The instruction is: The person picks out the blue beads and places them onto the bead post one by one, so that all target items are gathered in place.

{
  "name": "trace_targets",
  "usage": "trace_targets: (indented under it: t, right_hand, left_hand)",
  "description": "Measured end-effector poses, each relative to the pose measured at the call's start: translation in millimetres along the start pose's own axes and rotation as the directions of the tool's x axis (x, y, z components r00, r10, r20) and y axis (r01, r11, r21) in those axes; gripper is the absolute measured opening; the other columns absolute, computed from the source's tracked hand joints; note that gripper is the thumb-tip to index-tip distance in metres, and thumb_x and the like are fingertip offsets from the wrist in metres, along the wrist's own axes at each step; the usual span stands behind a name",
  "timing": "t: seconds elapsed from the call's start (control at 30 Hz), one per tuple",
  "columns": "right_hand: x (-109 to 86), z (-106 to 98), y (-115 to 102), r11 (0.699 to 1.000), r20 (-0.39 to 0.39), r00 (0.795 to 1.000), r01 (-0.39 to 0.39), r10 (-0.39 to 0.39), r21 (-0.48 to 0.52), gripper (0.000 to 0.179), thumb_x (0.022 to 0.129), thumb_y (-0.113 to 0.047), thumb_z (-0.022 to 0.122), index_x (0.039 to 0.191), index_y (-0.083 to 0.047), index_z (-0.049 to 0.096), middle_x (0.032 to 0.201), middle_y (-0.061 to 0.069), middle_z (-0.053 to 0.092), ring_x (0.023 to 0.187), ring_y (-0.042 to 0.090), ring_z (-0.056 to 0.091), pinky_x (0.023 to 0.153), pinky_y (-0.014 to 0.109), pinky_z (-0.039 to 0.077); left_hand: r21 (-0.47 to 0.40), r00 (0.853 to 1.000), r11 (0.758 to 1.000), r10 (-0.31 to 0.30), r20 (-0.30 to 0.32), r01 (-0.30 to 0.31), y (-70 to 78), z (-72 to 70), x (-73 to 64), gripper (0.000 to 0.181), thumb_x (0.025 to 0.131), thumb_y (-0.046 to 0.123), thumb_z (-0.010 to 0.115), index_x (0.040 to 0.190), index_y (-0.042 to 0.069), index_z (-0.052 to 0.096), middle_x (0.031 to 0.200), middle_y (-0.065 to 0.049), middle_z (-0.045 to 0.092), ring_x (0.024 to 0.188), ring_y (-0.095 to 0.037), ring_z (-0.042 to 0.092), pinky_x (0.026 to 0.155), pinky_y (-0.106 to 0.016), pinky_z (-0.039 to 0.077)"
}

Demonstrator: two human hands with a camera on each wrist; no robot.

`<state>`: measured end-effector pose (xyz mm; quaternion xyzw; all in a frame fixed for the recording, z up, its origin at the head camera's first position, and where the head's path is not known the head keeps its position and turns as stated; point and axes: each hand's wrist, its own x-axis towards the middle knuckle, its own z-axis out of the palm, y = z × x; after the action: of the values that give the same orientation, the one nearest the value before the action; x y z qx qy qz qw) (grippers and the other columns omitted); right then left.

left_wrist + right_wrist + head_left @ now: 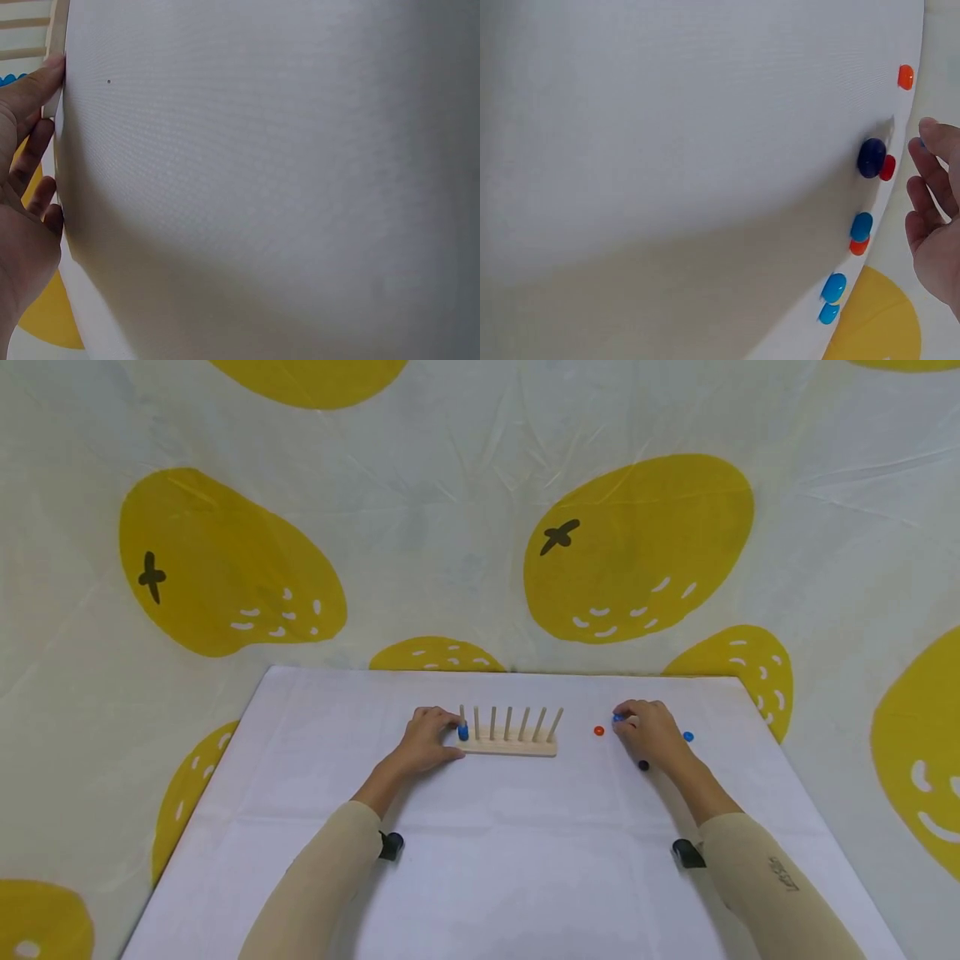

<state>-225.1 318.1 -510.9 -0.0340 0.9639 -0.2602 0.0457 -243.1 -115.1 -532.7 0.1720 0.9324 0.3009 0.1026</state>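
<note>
Blue and probably light, hard and slick, the bead (617, 717) we pinch in our right hand (651, 732), right of the peg rack (510, 747) our left hand (427, 740) grips, seems best held by its rim.

Both arms (322, 881) are stretched forward; left hand (426, 739) is curved, thumb spread from fingers; right hand (651, 732) is pinched at thumb and forefinger.

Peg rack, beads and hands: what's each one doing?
Peg rack: upright, six pegs bare
Blue beads: threaded on the leftmost peg
Left hand: fingers gripping the rack's end
Right hand: fingers pinching a blue bead
Other blue beads: loose
Orange beads: loose
Red bead: loose
Dark bead: loose
</note>
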Motion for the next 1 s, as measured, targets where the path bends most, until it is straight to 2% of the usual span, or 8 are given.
trace_targets:
  t: [0.2,0.43,0.73,0.83,1.0]
  right_hand:
    - [-0.6,-6.4,-10.0,0.997,-0.031,0.997,0.076,-0.075,0.017,0.028,0.098,-0.013,0.071,0.123,-0.001,0.07,0.118,0.019,0.072,0.113,0.037,0.053,0.104,0.058,0.047]
    - [-0.5,-14.2,-27.4,0.985,-0.065,0.983,0.171,-0.171,-0.01,0.026,0.096,-0.011,0.073,0.12,-0.001,0.072,0.114,0.017,0.073,0.109,0.035,0.056,0.098,0.055,0.047]
    - [-0.9,-29.6,-57.4,0.949,-0.14,0.939,0.314,-0.314,-0.021,0.023,0.092,-0.009,0.076,0.114,-0.001,0.074,0.11,0.015,0.075,0.103,0.033,0.059,0.088,0.049,0.049]
    - [-0.4,-33.7,-69.5,0.935,-0.162,0.922,0.355,-0.353,-0.014,0.022,0.092,-0.008,0.077,0.112,-0.001,0.075,0.108,0.014,0.075,0.103,0.034,0.061,0.088,0.05,0.049]
    - [2.5,-35.2,-90.1,0.92,-0.166,0.906,0.392,-0.389,-0.016,0.022,0.092,-0.008,0.077,0.113,-0.002,0.075,0.108,0.014,0.076,0.104,0.034,0.063,0.09,0.05,0.051]
  left_hand:
    - [-0.008,1.0,1.0,-0.001,0.004,0.001,1.2,-1.3,0.4,0.057,0.081,0.028,0.09,0.132,0.013,0.068,0.13,-0.007,0.064,0.14,-0.034,0.04,0.12,-0.054,0.031]
    - [-0.003,1.0,1.0,-0.008,0.005,0.008,0.3,-0.9,0.6,0.057,0.081,0.029,0.089,0.132,0.013,0.068,0.13,-0.006,0.064,0.141,-0.034,0.04,0.12,-0.054,0.031]
    - [-0.013,1.0,1.0,-0.001,0.006,0.001,0.9,-2.1,0.3,0.057,0.081,0.028,0.089,0.132,0.012,0.068,0.129,-0.007,0.064,0.14,-0.035,0.04,0.12,-0.055,0.031]
    - [-0.014,1.0,1.0,0.0,0.005,0.0,0.6,-1.8,0.2,0.057,0.081,0.028,0.089,0.132,0.012,0.068,0.129,-0.007,0.064,0.139,-0.035,0.04,0.12,-0.055,0.031]
    - [-0.023,1.0,1.0,-0.009,0.007,0.009,0.6,-1.5,-0.5,0.057,0.081,0.028,0.089,0.132,0.013,0.068,0.131,-0.007,0.064,0.141,-0.034,0.04,0.121,-0.054,0.03]
